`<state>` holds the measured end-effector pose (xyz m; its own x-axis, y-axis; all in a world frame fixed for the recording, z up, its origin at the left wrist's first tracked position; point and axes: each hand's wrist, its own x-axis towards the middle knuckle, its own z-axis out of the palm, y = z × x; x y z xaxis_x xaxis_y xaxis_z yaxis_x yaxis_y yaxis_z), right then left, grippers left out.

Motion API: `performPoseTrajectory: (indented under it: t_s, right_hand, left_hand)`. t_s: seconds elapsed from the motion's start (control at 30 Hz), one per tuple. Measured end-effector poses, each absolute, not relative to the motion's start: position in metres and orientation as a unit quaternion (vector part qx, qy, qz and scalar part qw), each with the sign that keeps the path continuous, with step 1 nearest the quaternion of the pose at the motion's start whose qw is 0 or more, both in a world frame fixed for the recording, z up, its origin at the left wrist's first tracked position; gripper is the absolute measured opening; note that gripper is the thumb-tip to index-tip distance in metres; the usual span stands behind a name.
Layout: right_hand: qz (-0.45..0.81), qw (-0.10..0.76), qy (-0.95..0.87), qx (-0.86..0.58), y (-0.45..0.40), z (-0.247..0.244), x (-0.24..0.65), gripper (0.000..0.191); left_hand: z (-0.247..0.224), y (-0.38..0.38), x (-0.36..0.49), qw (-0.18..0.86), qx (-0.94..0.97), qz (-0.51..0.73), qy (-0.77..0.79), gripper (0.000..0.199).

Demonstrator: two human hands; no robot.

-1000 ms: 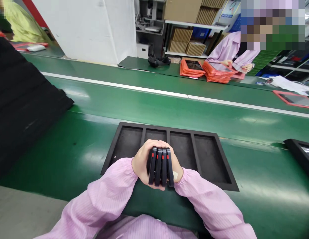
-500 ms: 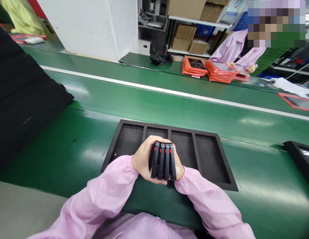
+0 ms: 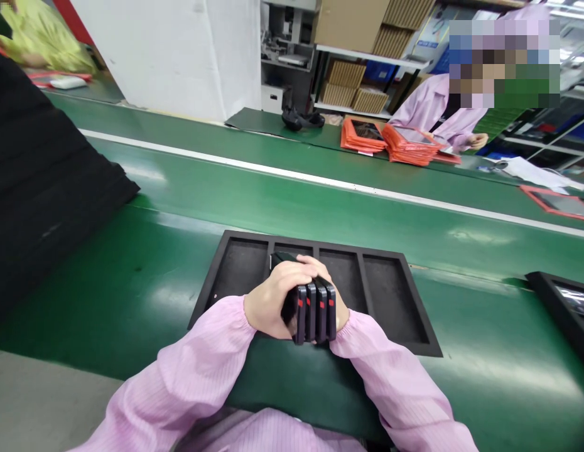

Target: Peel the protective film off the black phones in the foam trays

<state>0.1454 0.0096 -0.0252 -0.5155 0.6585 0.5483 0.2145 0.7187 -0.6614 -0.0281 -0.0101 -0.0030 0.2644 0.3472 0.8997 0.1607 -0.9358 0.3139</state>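
Between my two hands is an upright row of several black, phone-like devices [image 3: 315, 314], standing on edge side by side. Each carries a small red mark near the top of the end facing me. My left hand [image 3: 272, 300] is closed on the left side, its fingers over the top. My right hand [image 3: 340, 307] grips the right side, partly hidden behind the devices. Under and behind the hands lies a black foam tray [image 3: 420, 301] with several rectangular compartments divided by ribs.
Stacked black foam sheets [image 3: 51, 182] rise at the left. Another black tray [image 3: 553, 295] lies at the right edge, holding something shiny. Across the green bench [image 3: 292, 198], a co-worker in a pink sleeve [image 3: 428, 97] stands behind orange-framed stacks [image 3: 409, 147]. A person in yellow [image 3: 51, 41] is far left.
The devices have shifted slightly down and right in view and sit more evenly together. My fingers have moved over their tops. The co-worker's hand has lifted a little.
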Motion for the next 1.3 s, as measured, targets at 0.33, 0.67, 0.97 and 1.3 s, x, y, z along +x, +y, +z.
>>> performPoseTrajectory:
  t_s: [0.33,0.67,0.97,1.3]
  right_hand:
    - [0.141,0.36,-0.883,-0.264,-0.033,-0.035,0.142,0.064]
    - [0.363,0.147,-0.89,-0.232,-0.055,-0.002,0.171,0.112]
    - [0.562,0.135,-0.697,-0.424,-0.034,0.016,0.146,0.064]
    - [0.576,0.189,-0.64,-0.472,-0.038,0.006,0.123,0.079]
  left_hand:
    - [-0.038,-0.07,-0.046,0.135,0.829,0.476,0.261,0.071]
    - [-0.056,-0.095,-0.057,0.194,0.85,0.417,0.258,0.118]
    - [-0.025,-0.089,-0.018,0.478,0.449,0.446,0.609,0.065]
    - [0.026,-0.065,-0.047,0.485,0.571,0.186,0.636,0.073]
